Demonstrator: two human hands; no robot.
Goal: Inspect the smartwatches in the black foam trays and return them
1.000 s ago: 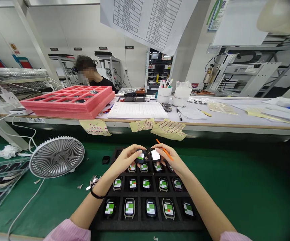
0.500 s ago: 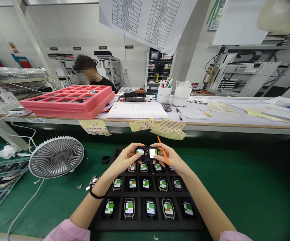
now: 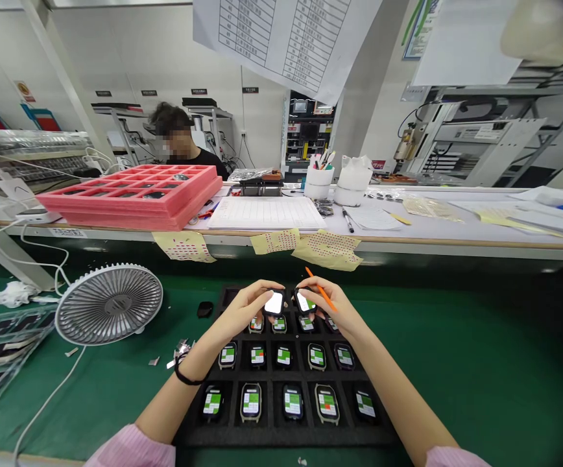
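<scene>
The left hand (image 3: 247, 310) grips a white-screened watch (image 3: 274, 303) between thumb and fingers; the right hand (image 3: 337, 299) grips a part-green watch (image 3: 307, 302), with an orange pen (image 3: 321, 289) tucked among its fingers. Both held watches are just apart, over the far edge of the black tray (image 3: 281, 438), which lies towards the near edge of the green tabletop (image 3: 456, 363). The step in hand seems to be checking the two screens by thumb. The next move would call for steady fingers, keeping the pen's tip off the glass.
</scene>
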